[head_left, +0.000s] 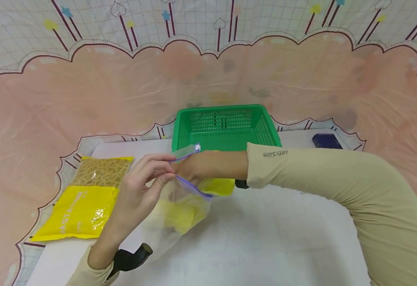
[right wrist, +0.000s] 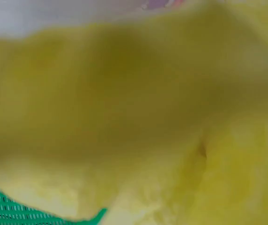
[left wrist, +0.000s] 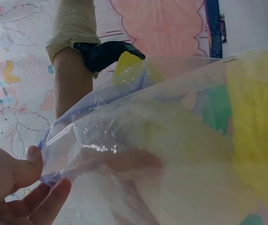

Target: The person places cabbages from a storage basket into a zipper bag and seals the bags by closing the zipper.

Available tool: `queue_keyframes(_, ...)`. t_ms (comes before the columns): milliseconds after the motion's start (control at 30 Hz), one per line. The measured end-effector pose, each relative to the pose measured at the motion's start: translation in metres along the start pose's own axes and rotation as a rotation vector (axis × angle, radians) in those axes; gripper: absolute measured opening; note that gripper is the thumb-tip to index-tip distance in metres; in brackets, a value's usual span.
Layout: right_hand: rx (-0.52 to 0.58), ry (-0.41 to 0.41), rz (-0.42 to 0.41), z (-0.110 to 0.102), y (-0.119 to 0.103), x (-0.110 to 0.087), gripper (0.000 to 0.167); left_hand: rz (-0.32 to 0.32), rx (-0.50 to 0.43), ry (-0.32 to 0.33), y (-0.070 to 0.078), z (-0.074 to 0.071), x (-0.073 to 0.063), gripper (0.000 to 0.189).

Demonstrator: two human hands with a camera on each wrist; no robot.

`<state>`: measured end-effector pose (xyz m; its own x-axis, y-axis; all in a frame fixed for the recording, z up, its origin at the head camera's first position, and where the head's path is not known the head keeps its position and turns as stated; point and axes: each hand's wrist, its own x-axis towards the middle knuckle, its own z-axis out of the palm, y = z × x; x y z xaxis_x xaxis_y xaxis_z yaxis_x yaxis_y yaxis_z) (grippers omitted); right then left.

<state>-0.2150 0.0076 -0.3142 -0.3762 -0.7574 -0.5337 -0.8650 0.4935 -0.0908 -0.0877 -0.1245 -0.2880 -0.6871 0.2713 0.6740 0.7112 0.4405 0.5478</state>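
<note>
On the near side of the green basket [head_left: 215, 121], the clear zip bag [head_left: 179, 206] is pinched by the left hand [head_left: 144, 182] and entered by the right hand [head_left: 187, 167], whose grip cannot be told.

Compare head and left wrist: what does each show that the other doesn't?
Only head: the pasta package with white lettering, plus dark lettering on the right sleeve.
Only left wrist: outlined rabbit drawings on the patterned cloth.
Both: the left hand pinching the clear zip bag at its edge, yellow contents, and the right forearm. Left wrist's green patches are unclear.
</note>
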Motion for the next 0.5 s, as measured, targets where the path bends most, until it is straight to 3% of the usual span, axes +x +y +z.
queue_keyframes(33,0.012,-0.033,0.051,-0.009,-0.009,-0.012,0.056,-0.004,-0.006,0.000,0.000,0.000,0.000,0.019)
queue_keyframes(200,-0.048,-0.039,0.017,-0.028,-0.027,-0.038,0.057,-0.031,-0.035,0.003,0.002,-0.003,-0.001,0.021)
queue_keyframes(500,-0.055,0.013,0.000,-0.028,-0.029,-0.039,0.036,-0.026,-0.032,-0.001,0.003,-0.001,-0.002,0.020)
